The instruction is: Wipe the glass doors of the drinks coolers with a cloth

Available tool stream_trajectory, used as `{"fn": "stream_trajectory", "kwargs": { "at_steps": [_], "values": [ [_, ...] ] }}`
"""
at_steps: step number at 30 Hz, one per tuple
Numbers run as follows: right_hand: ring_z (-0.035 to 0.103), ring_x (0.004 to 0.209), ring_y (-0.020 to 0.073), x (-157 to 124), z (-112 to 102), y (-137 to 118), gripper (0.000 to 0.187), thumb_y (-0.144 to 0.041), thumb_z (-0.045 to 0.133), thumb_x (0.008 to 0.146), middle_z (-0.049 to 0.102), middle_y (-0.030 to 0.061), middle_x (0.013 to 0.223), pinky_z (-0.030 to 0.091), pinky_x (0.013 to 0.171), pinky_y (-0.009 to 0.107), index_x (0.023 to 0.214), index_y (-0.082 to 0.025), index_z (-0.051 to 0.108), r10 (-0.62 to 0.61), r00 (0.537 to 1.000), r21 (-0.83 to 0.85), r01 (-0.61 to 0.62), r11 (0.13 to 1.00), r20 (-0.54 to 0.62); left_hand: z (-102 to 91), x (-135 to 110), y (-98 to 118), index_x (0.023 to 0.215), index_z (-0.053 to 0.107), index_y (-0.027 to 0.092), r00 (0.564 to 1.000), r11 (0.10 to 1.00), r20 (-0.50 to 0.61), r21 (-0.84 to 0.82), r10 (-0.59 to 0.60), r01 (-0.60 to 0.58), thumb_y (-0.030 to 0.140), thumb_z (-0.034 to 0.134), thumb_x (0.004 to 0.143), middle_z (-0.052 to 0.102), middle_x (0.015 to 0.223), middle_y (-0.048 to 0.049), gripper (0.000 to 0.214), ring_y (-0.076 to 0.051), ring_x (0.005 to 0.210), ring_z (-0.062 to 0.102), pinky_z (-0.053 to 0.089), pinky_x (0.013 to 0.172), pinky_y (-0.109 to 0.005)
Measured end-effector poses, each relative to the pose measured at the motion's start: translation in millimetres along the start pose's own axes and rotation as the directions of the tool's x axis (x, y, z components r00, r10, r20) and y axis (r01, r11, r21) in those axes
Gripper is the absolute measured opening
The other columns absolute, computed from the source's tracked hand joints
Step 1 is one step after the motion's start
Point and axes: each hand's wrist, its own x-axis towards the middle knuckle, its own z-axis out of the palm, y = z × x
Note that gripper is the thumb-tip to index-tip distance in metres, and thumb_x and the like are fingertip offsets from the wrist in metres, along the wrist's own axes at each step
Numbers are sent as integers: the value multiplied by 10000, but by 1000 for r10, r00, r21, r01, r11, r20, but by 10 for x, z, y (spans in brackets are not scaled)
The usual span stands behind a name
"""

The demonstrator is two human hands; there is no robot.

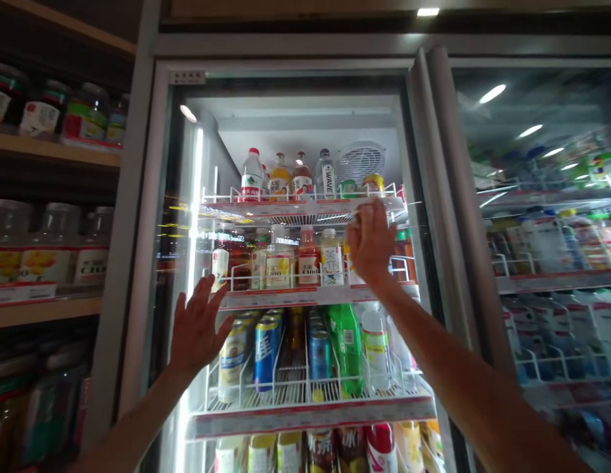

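1. Two bare hands are raised before the glass door (pixel 298 121) of a lit drinks cooler; this door stands around the centre and reaches up to 12 o'clock.
2. Left hand (pixel 200 323) is at 8 o'clock, well open with the fingers spread; it has hold of nothing that I can see; just beside it, through the glass, is a pale can (pixel 232 358).
3. Right hand (pixel 372 240) is at 3 o'clock, with fingers bent and close together; a pale patch shows at the fingertips, so I cannot tell if it grips something; neither can I tell if the hands touch the glass.
4. Behind the glass, a green bottle (pixel 347 348) lies at 5 o'clock, tilted; a blue can (pixel 266 353) stands at 7 o'clock.
5. Capped jars (pixel 46 246) fill the shelves at 9 o'clock.
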Motion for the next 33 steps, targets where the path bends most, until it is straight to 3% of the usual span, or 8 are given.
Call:
{"fn": "stream_trajectory", "kwargs": {
  "at_steps": [7, 10, 13, 17, 21, 26, 29, 33],
  "values": [
    [278, 1359, 174, -537, -44, -838, 410, -301, 408, 894, 412, -20, 1423, 238, 1104, 467, 1302, -332, 414, -646, 737, 159, 626, 764, 201, 41, -28, -39, 1456, 65, 342, 998, 999, -52, -9, 43, -44, 343, 397, 895, 134, 1537, -23, 651, -284, 1377, 248, 163, 1122, -518],
    [353, 1314, 237, -175, -92, -381, 407, -225, 382, 878, 427, 49, 1409, 244, 1058, 554, 1275, -276, 450, -237, 966, -6, 239, 971, 105, 51, -45, -43, 1460, 85, 315, 996, 999, -66, -5, 52, -53, 313, 408, 893, 157, 1531, -45, 653, -263, 1384, 237, 161, 1126, -497],
    [367, 1293, 312, 180, -11, -274, 409, -225, 380, 861, 398, 128, 1414, 284, 999, 604, 1257, -216, 479, 171, 984, -47, -173, 984, -44, 54, -58, -48, 1461, 108, 294, 995, 998, -77, -9, 65, -66, 297, 412, 891, 186, 1524, -63, 645, -244, 1391, 220, 159, 1130, -482],
    [314, 1336, 235, -120, 145, -1041, 405, -250, 361, 888, 356, 54, 1455, 297, 1048, 529, 1284, -253, 443, -121, 982, 33, 118, 992, 145, 51, -65, -61, 1460, 108, 299, 994, 997, -86, -25, 74, -76, 283, 411, 891, 195, 1521, -57, 645, -229, 1393, 214, 163, 1132, -477],
    [246, 1370, 157, -666, 119, -1450, 373, -315, 381, 907, 370, -66, 1449, 258, 1103, 461, 1274, -335, 441, -598, 767, 146, 580, 801, 233, 54, -68, -76, 1459, 105, 307, 994, 996, -84, -33, 76, -79, 283, 421, 887, 173, 1525, -46, 654, -234, 1393, 213, 154, 1133, -489],
    [401, 1277, 273, -385, -122, -407, 386, -249, 409, 869, 481, 77, 1360, 307, 1017, 575, 1247, -253, 489, -74, 996, -122, 80, 989, 52, 59, -69, -79, 1459, 107, 306, 994, 996, -80, -46, 78, -82, 281, 425, 881, 154, 1529, -37, 660, -244, 1393, 215, 156, 1131, -493],
    [435, 1242, 322, -364, -254, -21, 412, -229, 405, 845, 461, 142, 1359, 366, 949, 586, 1243, -209, 507, 179, 980, -159, -191, 969, -88, 51, -64, -67, 1460, 96, 312, 994, 996, -77, -51, 74, -78, 279, 416, 884, 142, 1532, -29, 660, -248, 1392, 214, 150, 1133, -494],
    [392, 1298, 232, -1006, -428, -232, 414, -240, 398, 876, 474, 65, 1366, 332, 1042, 498, 1282, -283, 469, -191, 976, -48, 197, 979, 101, 36, -60, -48, 1454, 59, 349, 997, 997, -57, -54, 48, -51, 287, 411, 887, 106, 1540, 5, 671, -265, 1388, 221, 158, 1133, -501]
  ]
}}
